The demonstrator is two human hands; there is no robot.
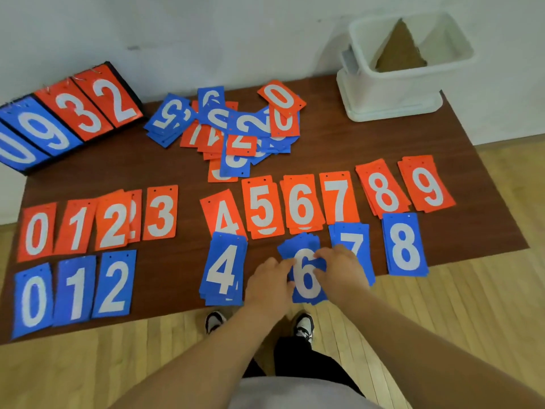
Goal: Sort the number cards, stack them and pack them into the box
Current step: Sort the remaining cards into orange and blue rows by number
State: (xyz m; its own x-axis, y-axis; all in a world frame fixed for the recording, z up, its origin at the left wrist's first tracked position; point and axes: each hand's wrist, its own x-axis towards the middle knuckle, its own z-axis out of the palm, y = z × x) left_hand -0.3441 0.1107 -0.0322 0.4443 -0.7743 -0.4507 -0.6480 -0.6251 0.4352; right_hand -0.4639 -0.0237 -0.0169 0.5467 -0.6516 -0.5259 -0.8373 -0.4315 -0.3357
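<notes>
At the front edge of the dark brown table top (177, 172), holds the stack of blue plastic cards printed with a white 6 (306, 286) between both hands. Curls the fingers of the left hand (269, 280) against the stack's left edge; curls those of the right hand (339, 265) over its upper right side, covering the lower part of the blue 7 stack (358, 231) just beside it. Sits slightly fanned, that 6 stack, between the blue 4 stack (222, 268) and the 7.

Further right, the blue 8 stack (404, 245). Far left in the same near row, blue 0, 1 and 2 cards (76, 290) side by side. Behind them, a row of orange-red cards numbered 0 to 9 (300, 202), several overlapping. Towards the wall, a loose heap of mixed blue and red cards (233, 128).

At the far right corner, the white plastic box (413, 90), open, with a brown triangular piece (401, 48) inside. At the far left, a black flip scoreboard (73, 113) reading 0 9 3 2. Below, pale wooden floor (442, 320).
</notes>
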